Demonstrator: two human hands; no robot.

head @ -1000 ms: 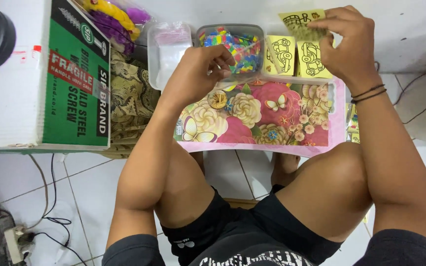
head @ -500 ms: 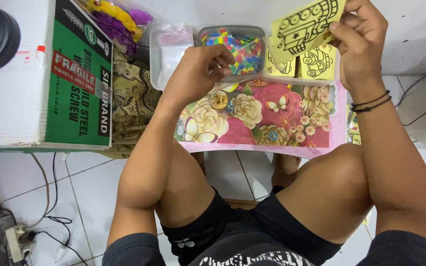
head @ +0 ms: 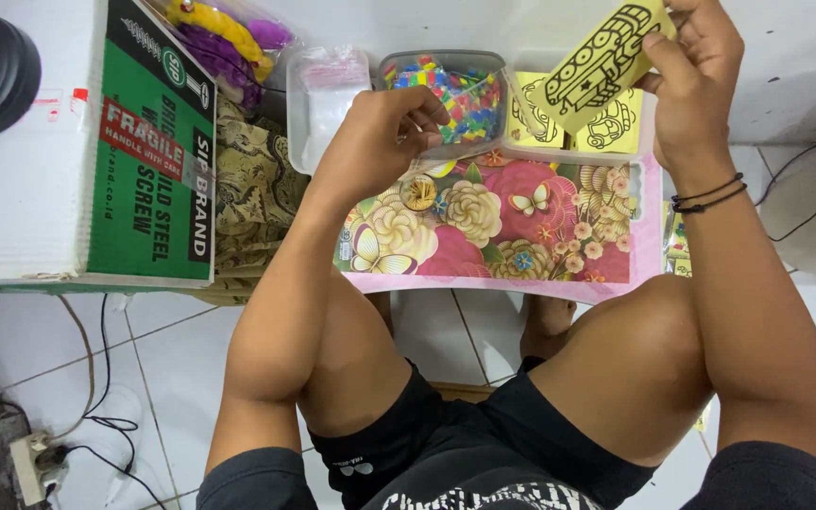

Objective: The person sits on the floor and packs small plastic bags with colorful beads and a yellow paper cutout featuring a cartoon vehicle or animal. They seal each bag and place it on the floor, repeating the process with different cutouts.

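Up high, the right hand [head: 696, 90] pinches a yellow card with a black vehicle outline [head: 597, 66]; left hand [head: 380, 142] fingers curl at the clear tub of coloured beads [head: 455, 94], which could tip, I reckon.

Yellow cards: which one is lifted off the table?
The bus-outline card, pinched in the right hand. The other yellow cards lie flat beneath it.

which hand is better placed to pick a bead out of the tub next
Probably the left hand: its fingers rest at the rim of the clear tub of coloured beads. The right hand is occupied, pinching a yellow card.
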